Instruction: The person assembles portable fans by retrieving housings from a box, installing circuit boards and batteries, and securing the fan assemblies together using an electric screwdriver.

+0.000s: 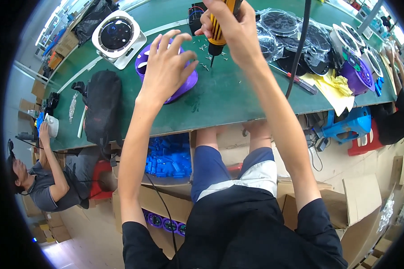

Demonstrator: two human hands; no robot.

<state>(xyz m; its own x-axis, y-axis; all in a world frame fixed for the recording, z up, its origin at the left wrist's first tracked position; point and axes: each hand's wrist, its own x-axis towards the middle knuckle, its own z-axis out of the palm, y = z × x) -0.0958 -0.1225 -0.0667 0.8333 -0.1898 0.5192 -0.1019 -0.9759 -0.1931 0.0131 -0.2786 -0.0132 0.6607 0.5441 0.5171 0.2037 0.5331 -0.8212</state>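
Observation:
My right hand [239,33] is wrapped round a yellow-and-black electric screwdriver [217,36], its bit pointing down at the green table. Several small loose screws [205,67] lie scattered around the bit's tip. My left hand [166,67] is over a purple plastic housing [189,84], fingers spread and slightly curled. The hand hides much of the housing, and whether the palm touches it I cannot tell. Just beyond the screwdriver stands a small black object with thin wires [195,18], partly covered by my right hand.
A white device with a round black face [116,38] and a black bag [103,105] are at left. Plastic-wrapped black discs [280,22], a red-handled screwdriver [305,85], yellow cloth [336,85] and purple housing [358,77] lie right. A black cable [299,49] hangs nearby. Two people sit alongside.

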